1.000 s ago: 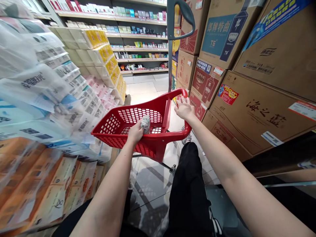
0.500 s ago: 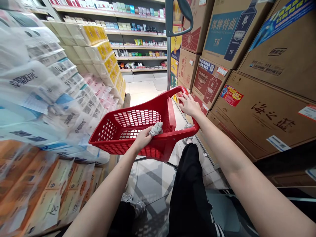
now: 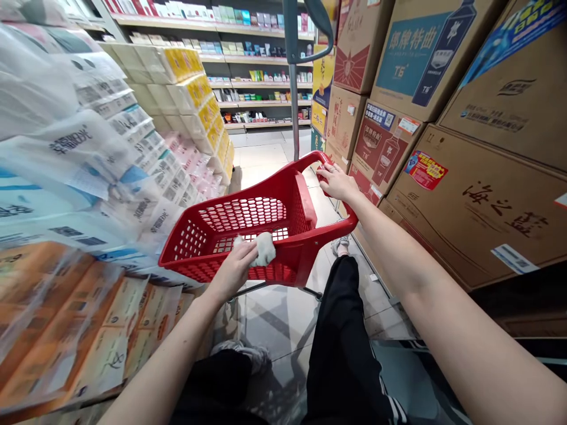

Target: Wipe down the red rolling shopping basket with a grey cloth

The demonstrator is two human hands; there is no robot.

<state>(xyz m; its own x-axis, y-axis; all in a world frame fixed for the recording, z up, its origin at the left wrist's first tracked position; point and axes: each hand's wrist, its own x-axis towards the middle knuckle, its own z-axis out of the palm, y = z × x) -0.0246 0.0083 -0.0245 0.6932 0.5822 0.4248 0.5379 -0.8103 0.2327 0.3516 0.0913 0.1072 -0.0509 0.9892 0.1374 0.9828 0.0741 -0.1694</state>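
A red plastic shopping cart (image 3: 305, 260) with a perforated basket stands in front of me, its inside bare where it shows. My left hand (image 3: 237, 265) is closed on a whitish cloth (image 3: 264, 249) and presses it over the basket's near rim, part of the cloth lying on the inner side. My right hand (image 3: 336, 180) is wrapped around the far part of the cart's looped handle, some fingers hidden behind it.
Stacked cardboard cartons (image 3: 491, 200) line the right side. Wrapped tissue packs (image 3: 133, 141) and orange packs (image 3: 53, 313) pile up on the left. A grey pole with a handle (image 3: 293, 88) rises behind the cart. Stocked shelves (image 3: 261, 59) stand at the back.
My left hand has slid the cloth leftward along the near rim, away from the handle, and the cloth has spread out. My right hand keeps its hold on the handle.
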